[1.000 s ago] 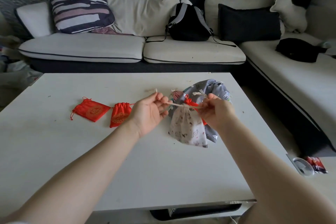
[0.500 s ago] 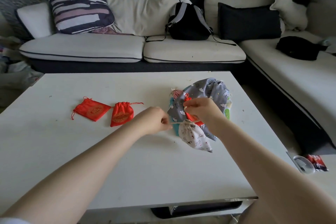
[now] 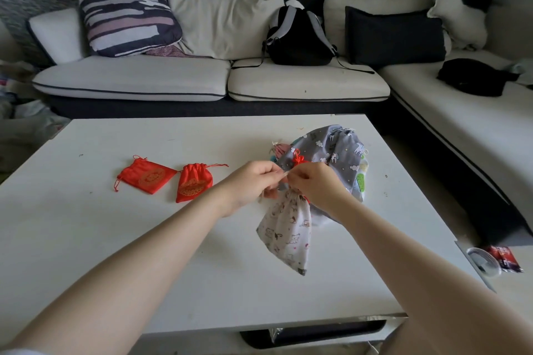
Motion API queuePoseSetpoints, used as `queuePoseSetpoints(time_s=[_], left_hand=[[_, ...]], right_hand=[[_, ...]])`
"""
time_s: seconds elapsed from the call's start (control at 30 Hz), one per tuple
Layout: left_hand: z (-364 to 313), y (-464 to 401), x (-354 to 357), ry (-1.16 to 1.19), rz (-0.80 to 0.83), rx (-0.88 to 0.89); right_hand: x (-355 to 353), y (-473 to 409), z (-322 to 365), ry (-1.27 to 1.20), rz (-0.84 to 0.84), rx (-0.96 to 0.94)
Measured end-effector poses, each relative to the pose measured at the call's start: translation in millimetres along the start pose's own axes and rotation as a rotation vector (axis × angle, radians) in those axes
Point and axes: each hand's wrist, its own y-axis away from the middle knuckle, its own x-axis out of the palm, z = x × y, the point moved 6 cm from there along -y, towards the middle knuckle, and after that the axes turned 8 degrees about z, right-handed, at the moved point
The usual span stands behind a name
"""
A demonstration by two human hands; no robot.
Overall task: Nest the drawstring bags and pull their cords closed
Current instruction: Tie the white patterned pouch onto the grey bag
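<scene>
Both hands meet center frame, left hand (image 3: pixel 250 181) and right hand (image 3: pixel 313 183) each pinching the cord at the white bag's (image 3: pixel 285 235) neck. The bag hangs right below the fingers, over the table (image 3: pixel 144 253). Grey bag (image 3: pixel 326 147) sits just behind; two red bags (image 3: pixel 170 180) lie left.

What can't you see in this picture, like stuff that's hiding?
Head view only:
- Neck and cord of the white printed bag: covered by the left hand and right hand.
- What's inside the white printed bag: cloth hides it.
- The red thing by the grey bag: mostly behind the right hand.
- The gold pattern on the two red pouches: too small to read.
</scene>
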Motion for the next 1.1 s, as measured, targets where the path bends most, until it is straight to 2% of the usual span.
queuePoseSetpoints(time_s=[0.13, 0.27, 0.37, 0.6, 0.7, 0.77, 0.87, 0.97, 1.1], left_hand=[[0, -5, -5, 0.040, -0.101, 0.075], [2, -7, -6, -0.040, -0.197, 0.124], [-1, -8, -10, -0.017, -0.278, 0.143], [-8, -15, 8, 0.272, -0.069, 0.091], [-2, -16, 1, 0.417, -0.084, 0.031], [5, -18, -2, 0.296, -0.169, -0.068], [5, -20, -5, -0.072, -0.260, -0.144], [-5, -16, 0, -0.327, -0.184, -0.135], [-14, -12, 10, -0.441, -0.068, -0.072]], right_hand=[[0, 0, -1, -0.213, -0.033, 0.072], [-3, 3, 9, -0.298, -0.068, 0.008], [-10, 6, 16, -0.477, -0.103, -0.036], [-17, 5, 24, -0.610, -0.120, -0.073], [-25, 1, 16, -0.742, -0.161, -0.064], [-26, 0, 11, -0.716, -0.201, -0.032], [-23, 0, 18, -0.688, -0.205, -0.077], [-26, -1, 34, -0.648, -0.186, -0.173], [-20, -2, 49, -0.485, -0.165, -0.227]])
